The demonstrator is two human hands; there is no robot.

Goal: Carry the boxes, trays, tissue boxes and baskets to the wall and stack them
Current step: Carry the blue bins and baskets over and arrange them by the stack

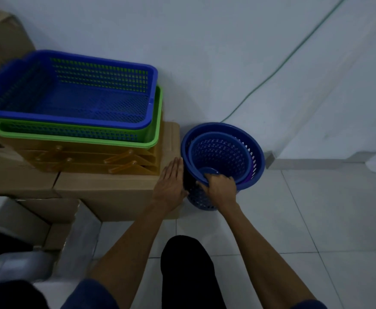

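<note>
Two baskets (223, 152) are nested at the wall (204, 52). The inner rim is gripped by the right hand (220, 186), the outer side braced by the flat-fingered left hand (171, 181), likely against tipping.

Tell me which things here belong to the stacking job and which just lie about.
Job: round blue perforated plastic baskets, gripped by right hand, left hand flat alongside; blue mesh plastic tray; green mesh plastic tray; orange plastic trays; brown cardboard boxes.
Lying about: thin green cable.
</note>
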